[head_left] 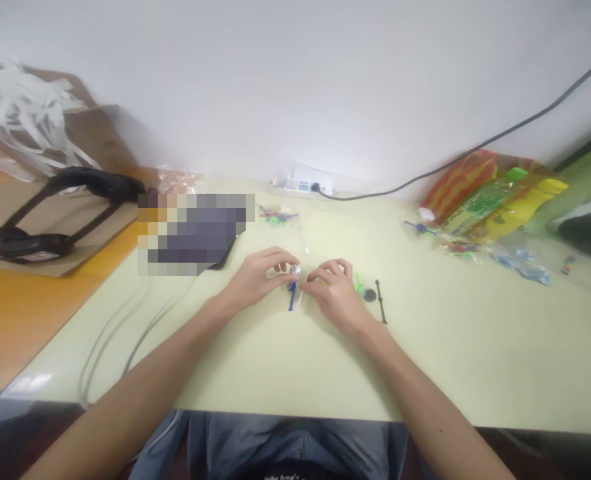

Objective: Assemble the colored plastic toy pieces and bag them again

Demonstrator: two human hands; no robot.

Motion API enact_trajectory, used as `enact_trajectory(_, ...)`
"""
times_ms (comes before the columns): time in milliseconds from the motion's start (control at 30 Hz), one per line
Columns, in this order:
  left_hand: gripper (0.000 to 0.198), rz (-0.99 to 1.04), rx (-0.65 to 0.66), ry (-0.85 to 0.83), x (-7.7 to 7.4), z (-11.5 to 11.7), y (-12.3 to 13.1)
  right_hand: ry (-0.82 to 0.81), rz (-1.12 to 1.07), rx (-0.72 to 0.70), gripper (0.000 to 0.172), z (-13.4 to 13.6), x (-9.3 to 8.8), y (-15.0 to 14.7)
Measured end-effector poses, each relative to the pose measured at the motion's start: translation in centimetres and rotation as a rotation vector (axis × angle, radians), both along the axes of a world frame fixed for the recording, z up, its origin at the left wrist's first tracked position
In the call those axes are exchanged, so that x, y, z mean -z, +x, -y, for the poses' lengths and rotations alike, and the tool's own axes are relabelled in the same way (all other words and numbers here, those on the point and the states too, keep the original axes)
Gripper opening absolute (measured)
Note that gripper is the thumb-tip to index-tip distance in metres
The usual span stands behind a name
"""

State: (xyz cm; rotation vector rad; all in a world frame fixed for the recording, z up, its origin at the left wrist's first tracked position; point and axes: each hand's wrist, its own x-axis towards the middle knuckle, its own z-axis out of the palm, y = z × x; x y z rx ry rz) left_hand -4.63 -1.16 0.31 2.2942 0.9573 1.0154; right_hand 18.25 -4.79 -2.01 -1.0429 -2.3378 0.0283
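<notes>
Near the middle of the table, my left hand [262,279] pinches a small shiny whitish piece [296,270] between thumb and fingertips. Just below those fingertips is a thin blue plastic stick [292,298], and a white stick [300,297] lies slanted beside it. My right hand [332,287] is closed, palm down, its fingers curled close to the white stick; what they hold, if anything, is hidden. To its right are a bright green plastic part [360,285], a dark round disc [370,295] and a black rod with wider ends [381,302].
A blurred-out dark device [200,233] with cables lies left. Behind are a bag of small coloured parts [278,215] and a power strip [305,182]. At right lie plastic packets [520,265] and a yellow-green bottle-shaped pack [518,210]. A black frame [70,213] stands far left.
</notes>
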Motion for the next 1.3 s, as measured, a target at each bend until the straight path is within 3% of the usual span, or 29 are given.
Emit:
enact_trajectory(333, 0.02, 0.103, -0.015, -0.113, -0.3, 0.4, 0.6, 0.054, -0.405, 0.089, 0.015, 0.2, -1.5, 0.3)
enact_trajectory(533, 0.022, 0.159, -0.039, -0.227, -0.4, 0.7, 1.1, -0.003, -0.463, 0.108, 0.011, 0.4, -1.9, 0.2)
enact_trajectory(867, 0.02, 0.267, 0.066, -0.371, 0.2, 0.5, 1.4, -0.218, -0.635, 0.102, 0.008, 0.7, -2.4, -0.1)
enact_trajectory(1100, 0.02, 0.241, 0.107, -0.382, -0.3, 1.0, 1.7, -0.355, -0.784, -0.004, 0.014, 0.4, -2.2, 0.0)
enact_trajectory(1300, 0.018, 0.261, 0.116, -0.402, -0.1, 0.9, 1.6, -0.443, -0.78, -0.023, 0.013, 0.3, -1.8, 0.1)
